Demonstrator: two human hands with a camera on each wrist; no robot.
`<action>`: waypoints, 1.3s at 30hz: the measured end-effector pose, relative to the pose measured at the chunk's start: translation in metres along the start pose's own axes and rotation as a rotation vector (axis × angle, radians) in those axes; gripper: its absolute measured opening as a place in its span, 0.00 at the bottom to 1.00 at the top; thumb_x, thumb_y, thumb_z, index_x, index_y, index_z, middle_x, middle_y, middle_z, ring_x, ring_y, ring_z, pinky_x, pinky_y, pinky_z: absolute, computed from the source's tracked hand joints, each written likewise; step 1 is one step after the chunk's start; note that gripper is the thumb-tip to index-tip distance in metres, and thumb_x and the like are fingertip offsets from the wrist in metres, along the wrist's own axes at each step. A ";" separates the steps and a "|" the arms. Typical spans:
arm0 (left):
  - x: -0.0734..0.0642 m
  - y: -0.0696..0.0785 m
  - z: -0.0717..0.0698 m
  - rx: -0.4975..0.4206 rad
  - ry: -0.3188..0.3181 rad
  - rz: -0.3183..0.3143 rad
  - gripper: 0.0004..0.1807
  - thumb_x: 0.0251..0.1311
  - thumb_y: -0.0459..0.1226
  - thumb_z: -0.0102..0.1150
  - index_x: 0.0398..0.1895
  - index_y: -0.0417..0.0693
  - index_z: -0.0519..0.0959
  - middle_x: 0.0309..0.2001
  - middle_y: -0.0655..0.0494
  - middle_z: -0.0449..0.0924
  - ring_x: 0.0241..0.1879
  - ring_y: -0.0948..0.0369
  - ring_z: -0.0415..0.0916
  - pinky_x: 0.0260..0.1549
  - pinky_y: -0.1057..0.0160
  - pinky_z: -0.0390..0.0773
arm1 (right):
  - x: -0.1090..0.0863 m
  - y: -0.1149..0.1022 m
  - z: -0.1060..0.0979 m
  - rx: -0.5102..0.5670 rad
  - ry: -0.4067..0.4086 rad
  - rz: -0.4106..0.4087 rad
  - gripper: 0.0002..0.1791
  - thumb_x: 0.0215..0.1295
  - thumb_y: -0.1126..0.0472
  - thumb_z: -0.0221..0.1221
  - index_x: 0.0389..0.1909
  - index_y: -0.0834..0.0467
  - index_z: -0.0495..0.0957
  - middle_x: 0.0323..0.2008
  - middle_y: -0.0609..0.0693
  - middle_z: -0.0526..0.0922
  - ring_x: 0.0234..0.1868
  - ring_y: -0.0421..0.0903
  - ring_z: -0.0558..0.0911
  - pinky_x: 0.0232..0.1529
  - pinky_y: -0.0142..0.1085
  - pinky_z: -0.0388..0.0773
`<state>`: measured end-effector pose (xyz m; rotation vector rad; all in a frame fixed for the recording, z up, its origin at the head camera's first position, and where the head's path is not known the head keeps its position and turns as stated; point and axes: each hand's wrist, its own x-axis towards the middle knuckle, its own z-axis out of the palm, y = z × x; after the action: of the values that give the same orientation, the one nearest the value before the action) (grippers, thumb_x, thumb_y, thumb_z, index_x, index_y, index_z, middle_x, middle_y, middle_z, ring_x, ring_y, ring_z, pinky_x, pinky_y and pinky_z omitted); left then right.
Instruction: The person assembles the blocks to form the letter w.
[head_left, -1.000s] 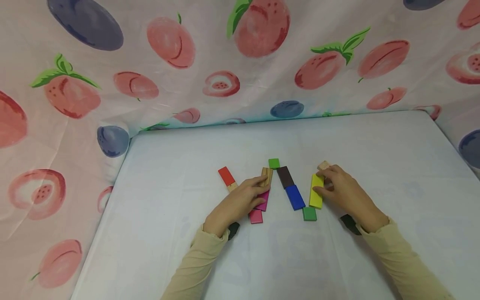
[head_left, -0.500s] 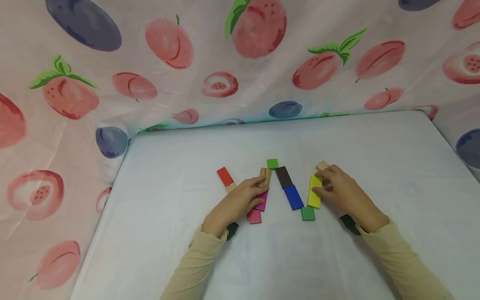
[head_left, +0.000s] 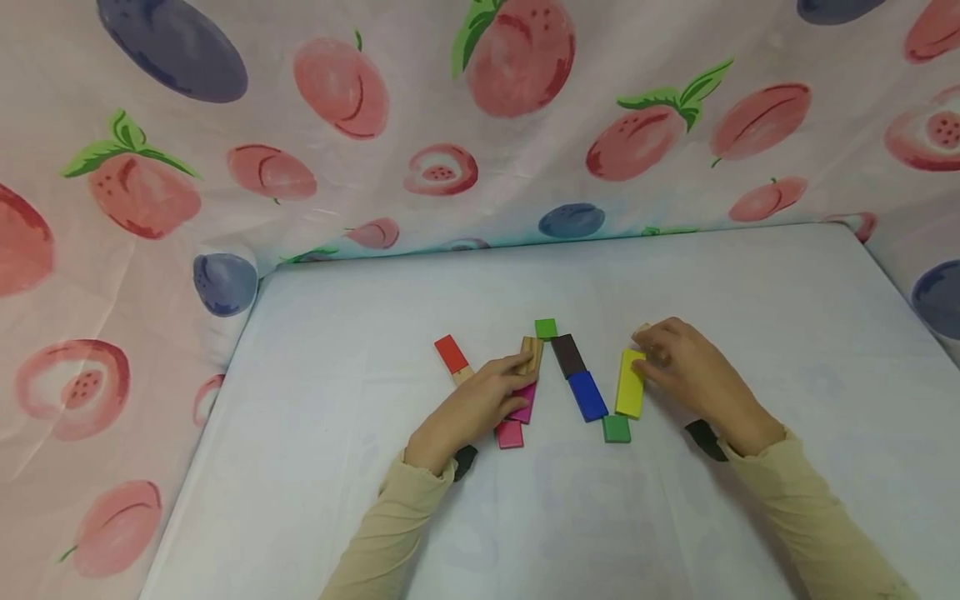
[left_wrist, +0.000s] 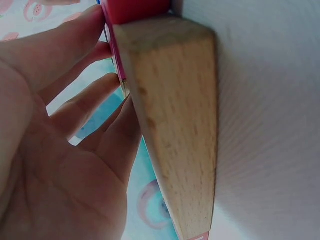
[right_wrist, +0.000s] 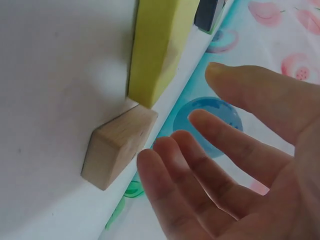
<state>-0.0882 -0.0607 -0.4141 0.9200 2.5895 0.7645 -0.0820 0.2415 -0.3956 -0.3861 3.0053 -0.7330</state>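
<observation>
Flat wooden blocks lie in a zigzag on the white table. My left hand (head_left: 468, 408) rests over its left part, fingertips touching a magenta block (head_left: 527, 402) and a striped wooden block (head_left: 532, 348). Under that hand a plain wooden block (left_wrist: 175, 115) is partly hidden in the head view. My right hand (head_left: 697, 379) hovers by the yellow block (head_left: 631, 383) and a small wooden block (right_wrist: 120, 145) at its far end. In the right wrist view its fingers are loosely bent, with nothing between thumb and fingers; whether one fingertip touches the small block I cannot tell.
Nearby lie a red block (head_left: 452, 354), a pink block (head_left: 510, 434), a light green block (head_left: 546, 328), a dark brown block (head_left: 568, 356), a blue block (head_left: 587, 396) and a green block (head_left: 617, 429). A fruit-patterned cloth (head_left: 360, 192) hangs behind the table.
My right hand has shifted slightly to the right, its thumb coming away from the yellow block and its fingers covering more of the small wooden block. The left hand stays in place.
</observation>
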 end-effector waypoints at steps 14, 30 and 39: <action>0.001 -0.001 0.000 0.001 0.008 0.003 0.24 0.67 0.38 0.61 0.66 0.42 0.74 0.74 0.47 0.61 0.73 0.51 0.60 0.67 0.58 0.68 | 0.011 0.015 -0.002 0.046 0.050 -0.002 0.15 0.69 0.63 0.60 0.50 0.69 0.80 0.46 0.64 0.78 0.44 0.58 0.79 0.45 0.54 0.80; 0.000 -0.001 0.000 -0.013 0.003 -0.007 0.25 0.67 0.38 0.61 0.66 0.43 0.74 0.75 0.48 0.60 0.73 0.52 0.59 0.67 0.58 0.68 | 0.019 0.024 -0.001 0.078 0.013 0.001 0.14 0.71 0.63 0.59 0.49 0.70 0.80 0.46 0.66 0.79 0.46 0.60 0.78 0.48 0.55 0.78; 0.001 0.001 -0.001 -0.012 -0.004 -0.009 0.25 0.67 0.37 0.61 0.66 0.43 0.74 0.75 0.48 0.60 0.73 0.52 0.59 0.67 0.58 0.68 | 0.019 0.029 -0.002 0.102 -0.008 0.001 0.15 0.70 0.66 0.59 0.52 0.71 0.79 0.47 0.67 0.78 0.47 0.61 0.79 0.47 0.56 0.79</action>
<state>-0.0887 -0.0597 -0.4130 0.9042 2.5809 0.7747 -0.1077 0.2623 -0.4065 -0.3833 2.9452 -0.8777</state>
